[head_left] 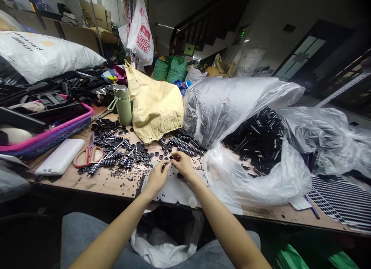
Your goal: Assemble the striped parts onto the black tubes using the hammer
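Note:
My left hand (159, 176) and my right hand (182, 163) meet above a pale sheet (166, 188) at the table's front. Their fingertips are pinched close together around something small, too tiny and hidden to name. Left of my hands lie metal rods carrying black wheels (126, 159), and loose black discs (156, 154) are scattered just beyond my fingers. Many tiny dark rings (127, 175) dot the wood. More rows of black wheels (185, 145) lie behind my right hand.
Orange-handled scissors (88, 156), a white power bank-like box (60, 157) and a pink-rimmed basket (84, 114) stand left. A green flask (122, 106) and yellow sack (156, 106) are behind. At right, a clear plastic bag (261, 189) spills black parts (257, 141).

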The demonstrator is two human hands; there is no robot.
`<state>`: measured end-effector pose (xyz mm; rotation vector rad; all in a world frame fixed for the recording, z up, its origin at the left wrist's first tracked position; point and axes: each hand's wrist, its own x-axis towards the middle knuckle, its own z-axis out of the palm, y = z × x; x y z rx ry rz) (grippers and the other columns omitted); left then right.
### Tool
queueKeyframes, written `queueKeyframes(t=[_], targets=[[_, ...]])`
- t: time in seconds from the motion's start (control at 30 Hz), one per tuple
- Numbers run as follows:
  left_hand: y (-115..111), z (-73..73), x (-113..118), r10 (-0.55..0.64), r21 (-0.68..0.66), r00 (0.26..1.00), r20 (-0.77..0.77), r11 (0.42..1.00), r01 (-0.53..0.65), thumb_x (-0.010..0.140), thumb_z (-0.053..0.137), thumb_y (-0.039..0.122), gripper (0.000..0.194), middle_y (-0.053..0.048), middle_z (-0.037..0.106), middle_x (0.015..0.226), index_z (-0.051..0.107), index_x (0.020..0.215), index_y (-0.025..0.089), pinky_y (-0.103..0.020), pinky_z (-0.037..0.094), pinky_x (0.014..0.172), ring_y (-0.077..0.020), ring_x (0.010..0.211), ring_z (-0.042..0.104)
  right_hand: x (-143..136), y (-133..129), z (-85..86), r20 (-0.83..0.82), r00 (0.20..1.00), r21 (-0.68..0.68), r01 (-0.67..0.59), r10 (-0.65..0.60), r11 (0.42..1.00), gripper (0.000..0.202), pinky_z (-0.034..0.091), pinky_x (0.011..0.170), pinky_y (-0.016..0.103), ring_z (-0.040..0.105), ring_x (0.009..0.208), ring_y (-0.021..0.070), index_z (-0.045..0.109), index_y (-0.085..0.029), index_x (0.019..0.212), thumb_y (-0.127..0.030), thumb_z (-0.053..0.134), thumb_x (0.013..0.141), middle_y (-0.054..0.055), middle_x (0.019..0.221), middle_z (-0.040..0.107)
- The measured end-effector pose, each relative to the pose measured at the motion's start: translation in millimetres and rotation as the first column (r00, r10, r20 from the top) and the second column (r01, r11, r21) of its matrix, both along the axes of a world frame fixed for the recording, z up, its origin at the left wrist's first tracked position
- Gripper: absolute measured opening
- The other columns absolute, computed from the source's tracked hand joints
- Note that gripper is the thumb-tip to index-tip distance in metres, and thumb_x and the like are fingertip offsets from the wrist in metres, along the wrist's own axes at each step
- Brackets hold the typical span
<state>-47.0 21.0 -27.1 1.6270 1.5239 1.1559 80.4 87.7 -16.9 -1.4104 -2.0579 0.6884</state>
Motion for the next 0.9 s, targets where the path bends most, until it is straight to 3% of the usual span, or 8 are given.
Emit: queueKeyframes(t=[0.13, 0.37, 0.6, 0.67, 0.77, 0.83, 0.9], targets=[[-2.8, -4.9, -1.6, -0.043, -0.019, 0.998, -0.045, 0.999, 0.042, 0.085, 0.037, 0.039, 0.040, -0.007, 0.055, 0.118, 0.053, 0.114, 0.018, -0.035, 0.039, 0.094, -0.0194, 0.111, 0.049, 7.4, -22.6, 4.1, -0.167, 0.986, -0.077, -0.007, -0.006, 0.997, 0.017, 0.049, 0.068, 0.023, 0.060, 0.074, 0.0120, 0.059, -0.014, 0.086, -0.023, 0.053, 0.074, 0.004, 0.083, 0.065], [-11.0, -5.9, 8.8, -0.093, 0.045, 0.985, -0.143, 0.994, 0.100, 0.085, 0.037, 0.038, 0.039, -0.008, 0.057, 0.115, 0.053, 0.115, 0.018, -0.034, 0.042, 0.092, -0.0194, 0.107, 0.052, 17.7, -43.4, 11.2, -0.321, 0.946, -0.135, 0.008, -0.051, 0.991, 0.018, 0.051, 0.066, 0.026, 0.062, 0.072, 0.0140, 0.062, -0.014, 0.084, -0.023, 0.056, 0.069, 0.004, 0.079, 0.066], [-13.1, -0.2, 19.1, -0.165, 0.084, 0.982, -0.095, 0.981, 0.173, 0.087, 0.037, 0.035, 0.035, -0.006, 0.059, 0.112, 0.053, 0.113, 0.018, -0.033, 0.043, 0.090, -0.0171, 0.104, 0.054, 35.1, -49.8, 11.1, -0.518, 0.843, -0.258, 0.007, -0.144, 0.966, 0.018, 0.051, 0.065, 0.028, 0.062, 0.068, 0.0149, 0.062, -0.014, 0.079, -0.022, 0.063, 0.063, 0.004, 0.075, 0.066], [-13.3, 0.2, 22.0, -0.204, 0.076, 0.975, -0.094, 0.975, 0.211, 0.086, 0.037, 0.035, 0.034, -0.005, 0.060, 0.111, 0.053, 0.112, 0.020, -0.033, 0.044, 0.089, -0.0172, 0.102, 0.055, 38.0, -55.4, 12.0, -0.496, 0.856, -0.234, 0.030, -0.146, 0.972, 0.018, 0.052, 0.066, 0.028, 0.062, 0.069, 0.0150, 0.062, -0.014, 0.080, -0.022, 0.062, 0.065, 0.004, 0.076, 0.066], [-13.8, -3.0, 26.4, -0.208, 0.085, 0.975, -0.082, 0.973, 0.215, 0.086, 0.037, 0.035, 0.036, -0.006, 0.056, 0.116, 0.049, 0.117, 0.021, -0.034, 0.041, 0.092, -0.0180, 0.109, 0.050, 38.4, -70.4, 18.3, -0.348, 0.937, -0.011, 0.037, -0.038, 0.999, 0.017, 0.050, 0.076, 0.029, 0.061, 0.081, 0.0147, 0.063, -0.017, 0.087, -0.020, 0.054, 0.073, 0.005, 0.086, 0.064], [-14.7, -7.6, 28.5, -0.183, 0.123, 0.982, -0.044, 0.974, 0.188, 0.086, 0.036, 0.033, 0.037, -0.007, 0.053, 0.120, 0.044, 0.120, 0.020, -0.033, 0.040, 0.093, -0.0179, 0.113, 0.046, 41.3, -77.9, 25.1, -0.191, 0.977, 0.140, -0.066, 0.092, 0.988, 0.025, 0.046, 0.085, 0.029, 0.056, 0.095, 0.0141, 0.061, -0.020, 0.098, -0.018, 0.048, 0.077, 0.005, 0.101, 0.061], [-16.4, -13.2, 29.0, -0.160, 0.151, 0.987, 0.004, 0.976, 0.158, 0.086, 0.036, 0.032, 0.036, -0.008, 0.054, 0.116, 0.041, 0.120, 0.020, -0.032, 0.043, 0.088, -0.0178, 0.108, 0.050, 55.2, -75.5, 33.5, 0.002, 0.988, 0.183, -0.154, 0.157, 0.971, 0.032, 0.041, 0.092, 0.030, 0.050, 0.106, 0.0144, 0.055, -0.022, 0.111, -0.019, 0.045, 0.080, 0.004, 0.115, 0.054]])
